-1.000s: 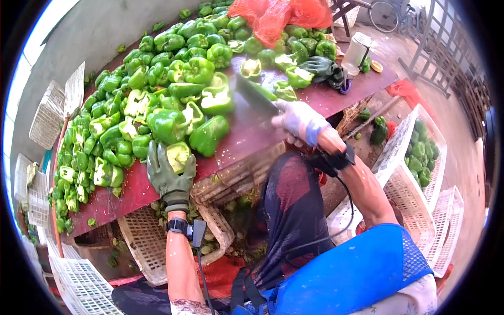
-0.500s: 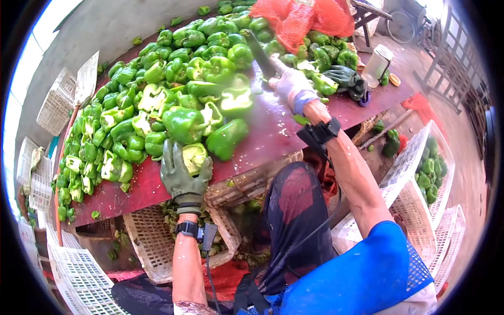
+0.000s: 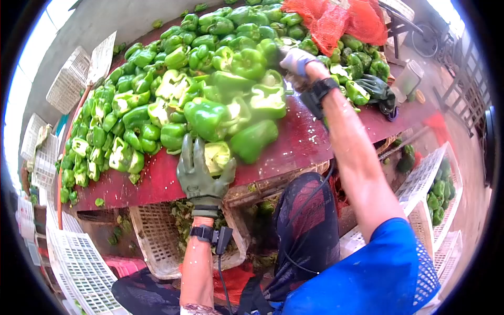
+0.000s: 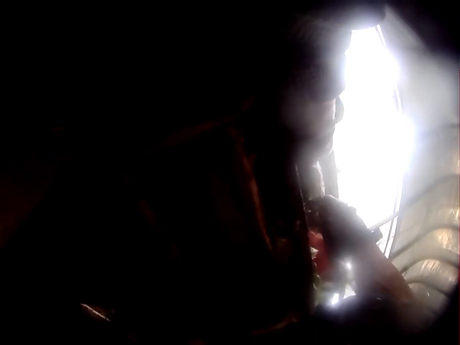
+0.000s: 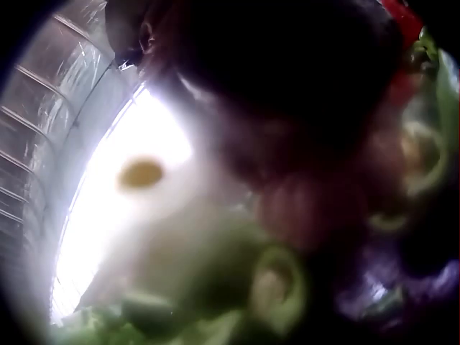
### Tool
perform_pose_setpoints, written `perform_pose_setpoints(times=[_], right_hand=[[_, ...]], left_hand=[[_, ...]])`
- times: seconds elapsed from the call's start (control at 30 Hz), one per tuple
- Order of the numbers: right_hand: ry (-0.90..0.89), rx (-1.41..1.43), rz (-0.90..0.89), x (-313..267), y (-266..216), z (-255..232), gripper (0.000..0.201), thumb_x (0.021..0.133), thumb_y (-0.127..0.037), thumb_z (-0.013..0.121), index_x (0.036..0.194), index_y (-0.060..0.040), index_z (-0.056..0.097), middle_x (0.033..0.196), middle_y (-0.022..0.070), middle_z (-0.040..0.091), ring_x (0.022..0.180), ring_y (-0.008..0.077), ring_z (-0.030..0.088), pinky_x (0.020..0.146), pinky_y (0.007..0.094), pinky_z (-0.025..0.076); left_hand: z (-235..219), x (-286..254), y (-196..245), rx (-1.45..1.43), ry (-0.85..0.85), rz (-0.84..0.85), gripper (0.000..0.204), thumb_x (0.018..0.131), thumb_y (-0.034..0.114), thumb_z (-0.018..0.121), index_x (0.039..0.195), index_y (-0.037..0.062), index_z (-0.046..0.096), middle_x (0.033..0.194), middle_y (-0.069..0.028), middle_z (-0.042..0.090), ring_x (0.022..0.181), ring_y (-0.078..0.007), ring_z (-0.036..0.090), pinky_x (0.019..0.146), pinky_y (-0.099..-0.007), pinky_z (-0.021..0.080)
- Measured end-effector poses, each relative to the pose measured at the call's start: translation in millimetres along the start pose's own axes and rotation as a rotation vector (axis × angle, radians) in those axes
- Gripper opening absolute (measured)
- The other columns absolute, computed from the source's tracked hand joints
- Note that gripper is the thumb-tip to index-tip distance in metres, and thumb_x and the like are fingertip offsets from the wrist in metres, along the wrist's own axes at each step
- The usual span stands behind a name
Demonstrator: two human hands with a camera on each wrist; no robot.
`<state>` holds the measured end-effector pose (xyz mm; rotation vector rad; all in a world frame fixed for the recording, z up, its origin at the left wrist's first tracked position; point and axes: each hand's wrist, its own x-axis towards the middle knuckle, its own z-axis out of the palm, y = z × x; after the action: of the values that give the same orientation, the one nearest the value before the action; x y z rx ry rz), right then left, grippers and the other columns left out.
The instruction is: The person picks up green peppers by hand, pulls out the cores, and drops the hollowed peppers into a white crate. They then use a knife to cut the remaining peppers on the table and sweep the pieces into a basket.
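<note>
My left hand (image 3: 205,178), in a dark green glove, lies at the table's front edge and holds a cut green pepper (image 3: 217,157) between fingers and thumb. My right hand (image 3: 300,65), in a pale glove, is curled at the right side of the pepper heap (image 3: 202,58); the knife in it is mostly hidden. Large peppers (image 3: 207,116) and a halved one (image 3: 268,100) lie between the hands. The left wrist view is nearly all dark; blurred peppers (image 5: 277,287) fill the bottom of the right wrist view.
On the red table (image 3: 307,131), a red mesh bag (image 3: 336,21) lies on the heap at the back. A dark glove (image 3: 379,93) and a clear jar (image 3: 408,79) are at the right. White crates stand below (image 3: 157,236), at the left (image 3: 86,268) and right (image 3: 420,181).
The head view has shifted, so the table appears further left and lower right. My right hand has moved in to the heap, and the blade seen earlier is hidden. My left hand keeps the cut pepper.
</note>
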<state>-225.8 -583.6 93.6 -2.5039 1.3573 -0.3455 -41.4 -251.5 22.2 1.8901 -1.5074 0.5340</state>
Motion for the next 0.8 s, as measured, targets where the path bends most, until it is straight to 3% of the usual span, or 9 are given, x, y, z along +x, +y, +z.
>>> perform_pose_setpoints(times=[0.07,0.2,0.3,0.37,0.4,0.5,0.63,0.73,0.8], right_hand=[[-0.136,-0.143,-0.085,0,14,-6,0.032,0.081,-0.017,0.060,0.109,-0.0035,0.069,0.097,0.0162,0.069,0.088,0.0277,0.067,0.079,0.0349,0.053],[0.088,0.377,0.191,-61,-28,-35,0.042,0.097,-0.016,0.052,0.138,-0.0171,0.049,0.059,0.0074,0.056,0.043,0.0161,0.053,0.038,0.0324,0.042],[0.288,0.693,0.175,-95,-36,-20,0.050,0.096,-0.014,0.056,0.144,-0.0221,0.047,0.061,0.0023,0.058,0.042,0.0089,0.051,0.037,0.0273,0.041],[0.088,1.006,0.190,-117,-47,-29,0.051,0.096,-0.014,0.056,0.145,-0.0224,0.045,0.061,0.0026,0.059,0.041,0.0082,0.051,0.035,0.0257,0.040],[0.074,0.742,0.115,-123,-52,-29,0.051,0.096,-0.015,0.057,0.145,-0.0220,0.045,0.061,0.0028,0.060,0.040,0.0081,0.051,0.034,0.0255,0.040],[0.029,0.586,0.069,-131,-65,-29,0.055,0.094,-0.013,0.057,0.147,-0.0209,0.043,0.063,0.0049,0.062,0.040,0.0110,0.053,0.035,0.0287,0.042],[0.086,0.692,0.282,-144,-45,-38,0.054,0.094,-0.014,0.055,0.146,-0.0204,0.043,0.061,0.0070,0.062,0.042,0.0135,0.056,0.039,0.0298,0.046],[0.184,0.300,0.237,-167,-3,-46,0.057,0.089,-0.013,0.060,0.145,-0.0151,0.046,0.092,0.0116,0.067,0.063,0.0136,0.063,0.056,0.0279,0.051],[0.168,0.577,0.327,-185,10,-42,0.057,0.088,-0.010,0.060,0.144,-0.0131,0.048,0.102,0.0094,0.067,0.064,0.0115,0.061,0.057,0.0266,0.051]], left_hand=[[0,-3,-1,-0.018,0.014,0.000,0.082,0.072,0.056,0.071,0.130,-0.0008,0.054,0.142,-0.0221,0.045,0.124,-0.0404,0.049,0.099,-0.0527,0.041],[-1,-3,0,0.016,-0.010,-0.005,0.082,0.073,0.053,0.072,0.131,-0.0007,0.052,0.142,-0.0230,0.045,0.122,-0.0405,0.050,0.098,-0.0513,0.043],[0,-4,0,0.044,0.010,0.036,0.082,0.073,0.051,0.074,0.132,0.0003,0.049,0.140,-0.0238,0.046,0.119,-0.0406,0.053,0.095,-0.0493,0.046],[-1,-2,0,0.045,0.015,0.049,0.081,0.074,0.051,0.073,0.132,0.0004,0.049,0.140,-0.0234,0.046,0.119,-0.0404,0.053,0.095,-0.0488,0.047],[-1,-2,0,0.044,0.026,0.051,0.080,0.074,0.051,0.073,0.132,0.0003,0.049,0.139,-0.0230,0.047,0.118,-0.0405,0.054,0.095,-0.0495,0.046],[-2,-3,1,0.045,0.020,0.038,0.079,0.074,0.051,0.073,0.132,0.0005,0.050,0.139,-0.0233,0.047,0.119,-0.0409,0.053,0.096,-0.0497,0.046],[-5,-6,2,0.044,0.016,0.017,0.080,0.074,0.051,0.073,0.132,0.0009,0.050,0.140,-0.0236,0.046,0.120,-0.0413,0.052,0.096,-0.0497,0.045],[-5,-3,3,0.028,0.025,0.037,0.079,0.074,0.049,0.074,0.132,0.0010,0.050,0.140,-0.0239,0.046,0.120,-0.0415,0.052,0.096,-0.0493,0.045],[-4,-2,2,0.026,0.034,0.041,0.078,0.074,0.048,0.074,0.132,0.0013,0.050,0.140,-0.0239,0.046,0.119,-0.0416,0.053,0.096,-0.0491,0.045]])
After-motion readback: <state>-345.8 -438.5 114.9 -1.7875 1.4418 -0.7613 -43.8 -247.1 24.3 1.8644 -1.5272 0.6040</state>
